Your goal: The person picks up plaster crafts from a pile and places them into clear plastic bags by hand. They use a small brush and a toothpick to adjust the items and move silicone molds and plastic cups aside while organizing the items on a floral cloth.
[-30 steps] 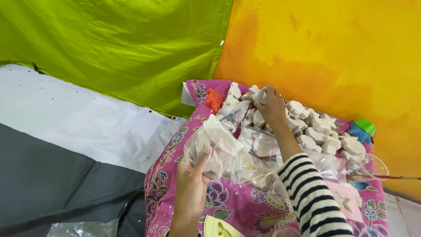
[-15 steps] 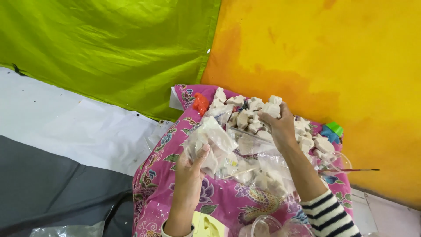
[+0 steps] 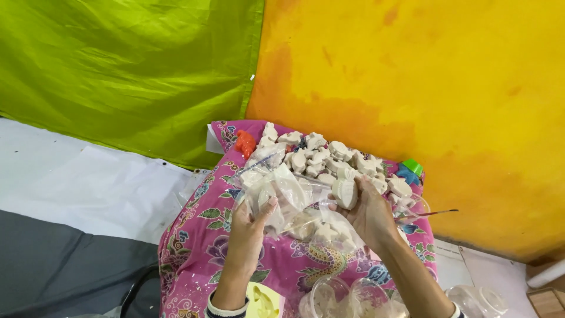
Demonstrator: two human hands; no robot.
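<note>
My left hand (image 3: pixel 250 227) holds a clear plastic bag (image 3: pixel 281 197) with white plaster pieces inside, above a table covered in pink flowered cloth (image 3: pixel 194 235). My right hand (image 3: pixel 368 212) grips one white plaster figure (image 3: pixel 345 193) just right of the bag's mouth. Behind both hands lies a heap of several unpainted white plaster figures (image 3: pixel 321 154). An orange-red painted figure (image 3: pixel 245 143) sits at the heap's left end.
More clear bags and plastic cups (image 3: pixel 338 294) stand at the table's near edge beside a pale yellow mould (image 3: pixel 263 300). A thin paintbrush (image 3: pixel 432 213) and green and blue pots (image 3: pixel 410 169) sit at the right. Green and yellow sheets (image 3: pixel 376 76) hang behind; white and grey sheets lie at the left.
My right hand has come back from the heap toward the bag with a white figure in it. The view has shifted, so the table sits lower and further right.
</note>
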